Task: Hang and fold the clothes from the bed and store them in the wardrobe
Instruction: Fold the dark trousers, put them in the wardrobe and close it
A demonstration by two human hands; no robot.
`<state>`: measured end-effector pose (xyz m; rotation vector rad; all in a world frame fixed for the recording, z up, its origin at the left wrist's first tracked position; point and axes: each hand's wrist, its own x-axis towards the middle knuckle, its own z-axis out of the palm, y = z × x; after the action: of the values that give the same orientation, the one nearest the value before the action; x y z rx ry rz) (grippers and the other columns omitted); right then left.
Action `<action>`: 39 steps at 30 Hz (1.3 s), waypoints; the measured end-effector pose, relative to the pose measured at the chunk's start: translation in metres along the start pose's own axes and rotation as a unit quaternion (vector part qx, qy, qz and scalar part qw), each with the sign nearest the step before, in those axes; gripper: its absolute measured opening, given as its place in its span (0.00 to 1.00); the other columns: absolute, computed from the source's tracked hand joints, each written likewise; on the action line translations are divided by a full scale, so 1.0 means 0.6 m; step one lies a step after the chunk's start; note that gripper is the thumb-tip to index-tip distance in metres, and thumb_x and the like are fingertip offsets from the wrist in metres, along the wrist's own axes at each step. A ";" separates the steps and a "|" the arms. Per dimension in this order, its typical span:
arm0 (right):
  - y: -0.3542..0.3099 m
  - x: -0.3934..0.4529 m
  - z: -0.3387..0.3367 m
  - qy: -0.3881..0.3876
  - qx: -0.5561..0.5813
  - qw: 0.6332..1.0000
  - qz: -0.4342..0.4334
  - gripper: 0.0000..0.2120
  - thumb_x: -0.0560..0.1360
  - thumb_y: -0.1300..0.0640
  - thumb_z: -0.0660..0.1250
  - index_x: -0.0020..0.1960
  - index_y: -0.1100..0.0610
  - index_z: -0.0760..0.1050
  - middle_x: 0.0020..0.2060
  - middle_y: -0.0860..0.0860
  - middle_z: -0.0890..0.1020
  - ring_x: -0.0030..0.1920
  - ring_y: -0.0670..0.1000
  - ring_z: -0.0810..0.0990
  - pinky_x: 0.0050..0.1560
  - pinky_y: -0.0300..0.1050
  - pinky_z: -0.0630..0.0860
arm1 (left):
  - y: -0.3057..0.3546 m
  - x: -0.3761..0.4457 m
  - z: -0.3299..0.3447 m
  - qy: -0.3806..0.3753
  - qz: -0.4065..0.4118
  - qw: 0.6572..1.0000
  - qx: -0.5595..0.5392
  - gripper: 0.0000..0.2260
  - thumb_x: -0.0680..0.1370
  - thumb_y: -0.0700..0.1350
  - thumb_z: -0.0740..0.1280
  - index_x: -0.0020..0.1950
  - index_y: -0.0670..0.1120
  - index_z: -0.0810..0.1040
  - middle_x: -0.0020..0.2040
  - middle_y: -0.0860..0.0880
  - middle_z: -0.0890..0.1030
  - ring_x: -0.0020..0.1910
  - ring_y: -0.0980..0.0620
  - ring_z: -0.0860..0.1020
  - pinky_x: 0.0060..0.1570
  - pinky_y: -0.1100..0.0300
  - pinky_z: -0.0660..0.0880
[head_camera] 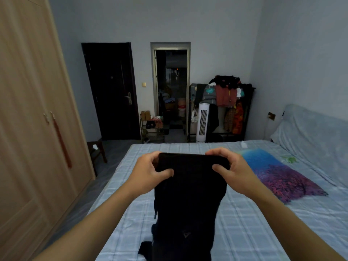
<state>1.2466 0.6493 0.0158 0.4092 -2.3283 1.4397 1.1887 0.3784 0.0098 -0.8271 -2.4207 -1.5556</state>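
Spanning the left of the frame, a closed wooden wardrobe (33, 117) faces a bed (263, 223) in checked blue sheets filling the lower right. At centre a black garment (188, 194) hangs lifted, its lower end trailing on the sheet. Folding it well likely means keeping the top edge level and taut, then laying it flat before doubling. The left hand (148, 172) and right hand (231, 170) each pinch an upper corner, fingers curled over the cloth, thumbs in front.
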 end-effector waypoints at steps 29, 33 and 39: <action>-0.354 -0.131 0.166 0.201 0.010 0.963 -0.177 0.15 0.72 0.63 0.75 0.55 0.53 0.77 0.45 0.44 0.82 0.47 0.47 0.83 0.49 0.42 0.81 | 0.218 -0.263 -0.296 0.167 0.174 0.970 0.007 0.09 0.72 0.41 0.77 0.48 0.48 0.81 0.42 0.49 0.83 0.44 0.50 0.83 0.45 0.55 0.82; -0.437 -0.126 0.170 0.234 0.059 0.947 -0.211 0.15 0.72 0.62 0.75 0.56 0.51 0.78 0.47 0.47 0.83 0.48 0.47 0.83 0.48 0.40 0.80 | 0.280 -0.277 -0.346 0.198 0.230 0.953 -0.012 0.09 0.72 0.40 0.77 0.48 0.49 0.81 0.43 0.52 0.84 0.43 0.55 0.83 0.43 0.66 0.78; -0.484 -0.106 0.185 0.236 0.070 0.942 -0.228 0.15 0.71 0.59 0.75 0.55 0.46 0.79 0.46 0.44 0.85 0.48 0.45 0.84 0.49 0.39 0.81 | 0.310 -0.286 -0.401 0.218 0.274 0.937 0.009 0.09 0.71 0.43 0.78 0.48 0.51 0.82 0.44 0.55 0.85 0.44 0.56 0.84 0.44 0.62 0.81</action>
<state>1.4102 0.4263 0.1714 0.5315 -1.6281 1.2980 1.3888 0.1626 0.1969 -0.9285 -1.7002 -1.3165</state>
